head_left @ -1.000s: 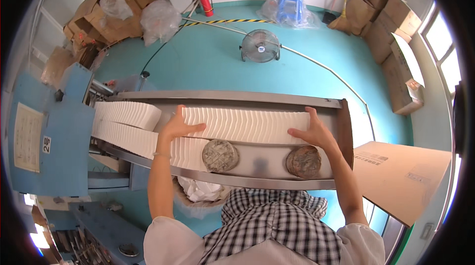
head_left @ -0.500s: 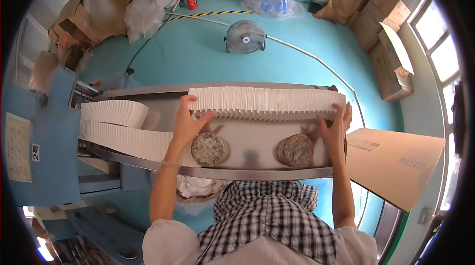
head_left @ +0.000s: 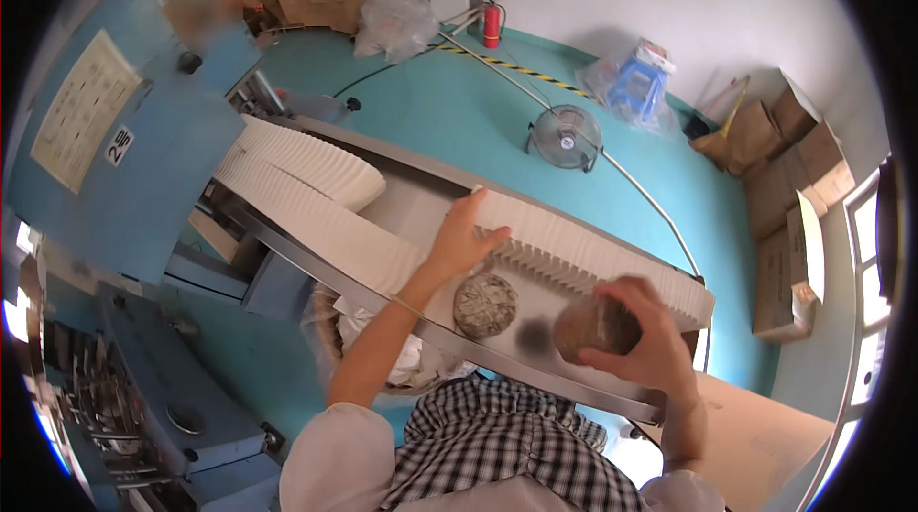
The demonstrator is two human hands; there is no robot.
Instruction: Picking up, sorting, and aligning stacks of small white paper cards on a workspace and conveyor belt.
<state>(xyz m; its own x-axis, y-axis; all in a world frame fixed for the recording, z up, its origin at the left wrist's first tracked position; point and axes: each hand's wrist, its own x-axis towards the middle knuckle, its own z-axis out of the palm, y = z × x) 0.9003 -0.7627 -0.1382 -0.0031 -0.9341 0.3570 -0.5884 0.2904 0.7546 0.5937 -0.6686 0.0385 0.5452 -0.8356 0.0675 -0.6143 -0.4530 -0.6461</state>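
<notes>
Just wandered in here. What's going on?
A person is working with both hands over a long metal tray. The left hand is at the left end of a white pleated stack lying along the tray's far side. The right hand has its fingers around a brownish round lump. A second, greyish lump sits in the tray, untouched. More white pleated rows lie toward the left.

I'm touching matt, ridged paper stack [head_left: 595,256]; gripping rough, mottled block [head_left: 581,328]; metal tray rim [head_left: 564,384] showing smooth, dull sheen.
</notes>
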